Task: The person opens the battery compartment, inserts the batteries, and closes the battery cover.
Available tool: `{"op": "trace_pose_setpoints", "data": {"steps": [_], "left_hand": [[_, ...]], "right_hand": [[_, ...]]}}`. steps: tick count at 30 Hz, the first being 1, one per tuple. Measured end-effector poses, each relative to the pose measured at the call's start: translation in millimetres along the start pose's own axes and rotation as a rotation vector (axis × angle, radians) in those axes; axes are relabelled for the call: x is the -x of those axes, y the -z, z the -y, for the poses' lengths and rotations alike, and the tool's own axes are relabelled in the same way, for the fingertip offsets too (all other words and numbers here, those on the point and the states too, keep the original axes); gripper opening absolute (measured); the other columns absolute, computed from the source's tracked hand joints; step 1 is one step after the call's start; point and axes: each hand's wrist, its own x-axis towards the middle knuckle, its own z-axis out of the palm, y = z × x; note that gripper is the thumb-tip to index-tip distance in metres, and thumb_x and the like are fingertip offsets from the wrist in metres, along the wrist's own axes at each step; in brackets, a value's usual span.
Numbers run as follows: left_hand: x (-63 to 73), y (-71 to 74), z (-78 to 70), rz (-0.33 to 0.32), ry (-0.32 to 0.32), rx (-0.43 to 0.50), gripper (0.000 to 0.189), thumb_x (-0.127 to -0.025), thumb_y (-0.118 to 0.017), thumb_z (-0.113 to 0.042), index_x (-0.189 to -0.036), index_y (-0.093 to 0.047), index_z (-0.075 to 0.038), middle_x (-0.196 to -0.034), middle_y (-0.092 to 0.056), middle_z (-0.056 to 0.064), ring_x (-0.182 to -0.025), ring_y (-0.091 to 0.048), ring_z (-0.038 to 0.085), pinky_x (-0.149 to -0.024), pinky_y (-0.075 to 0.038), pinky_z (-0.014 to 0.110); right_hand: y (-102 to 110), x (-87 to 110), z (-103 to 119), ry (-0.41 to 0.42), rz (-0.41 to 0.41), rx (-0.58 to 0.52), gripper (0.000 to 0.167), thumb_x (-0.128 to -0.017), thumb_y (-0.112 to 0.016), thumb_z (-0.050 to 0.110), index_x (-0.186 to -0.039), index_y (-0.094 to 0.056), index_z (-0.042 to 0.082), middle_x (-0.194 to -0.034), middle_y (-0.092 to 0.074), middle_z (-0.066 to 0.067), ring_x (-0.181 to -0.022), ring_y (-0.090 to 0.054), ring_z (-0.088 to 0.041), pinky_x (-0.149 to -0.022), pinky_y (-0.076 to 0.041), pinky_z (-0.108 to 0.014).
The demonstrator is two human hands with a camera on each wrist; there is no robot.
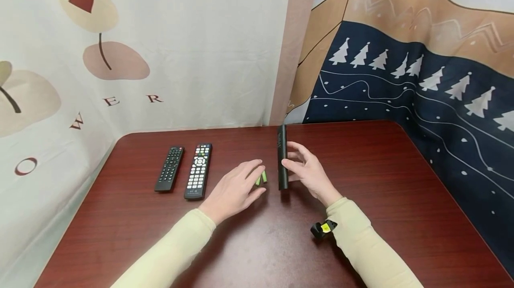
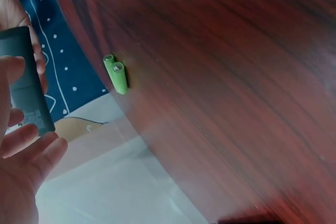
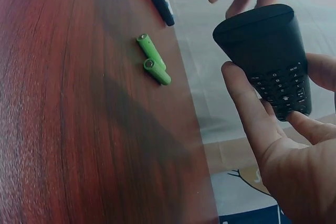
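Note:
A black remote control [image 1: 282, 158] stands on edge, gripped between the thumb and fingers of my right hand [image 1: 309, 172]. Its keypad faces the right palm in the right wrist view, while its back [image 2: 26, 82] is turned to my left hand [image 1: 234, 190]. The left fingers are spread and loosely bent, apart from the remote, with nothing held between them. Two green batteries [image 3: 152, 53] lie side by side on the table, partly hidden behind the left fingers in the head view.
Two more black remotes lie to the left on the dark red table [image 1: 120, 216]: a smaller one [image 1: 169, 169] and a longer one [image 1: 198, 172] with white keys. A black strap device [image 1: 323, 229] sits at the right wrist. Printed curtains [image 1: 213, 47] hang behind the table.

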Motion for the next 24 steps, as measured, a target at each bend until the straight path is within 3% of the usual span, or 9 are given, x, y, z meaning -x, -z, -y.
{"op": "trace_pose_setpoints", "data": {"steps": [9,24], "left_hand": [[9.2,6.1,11.3,0.031,0.043,-0.030,0.054,-0.087,-0.084,-0.026,-0.129,-0.062,-0.001,-0.134,-0.061,0.017,-0.118,-0.063,0.030,-0.098,-0.054,0.042],[30.7,14.3,30.0,0.137,0.149,-0.052,0.054,-0.090,-0.080,-0.028,-0.133,-0.063,0.000,-0.137,-0.061,0.018,-0.123,-0.060,0.033,-0.100,-0.053,0.047]], "right_hand": [[7,0.7,-1,-0.026,-0.006,0.051,0.058,-0.101,-0.064,0.011,-0.154,-0.043,0.004,-0.143,-0.055,-0.028,-0.093,-0.072,-0.015,-0.076,-0.063,-0.037],[25,1.5,-11,-0.024,-0.026,0.130,0.058,-0.100,-0.067,0.014,-0.153,-0.046,0.006,-0.141,-0.057,-0.027,-0.094,-0.071,-0.013,-0.075,-0.063,-0.036]]}}
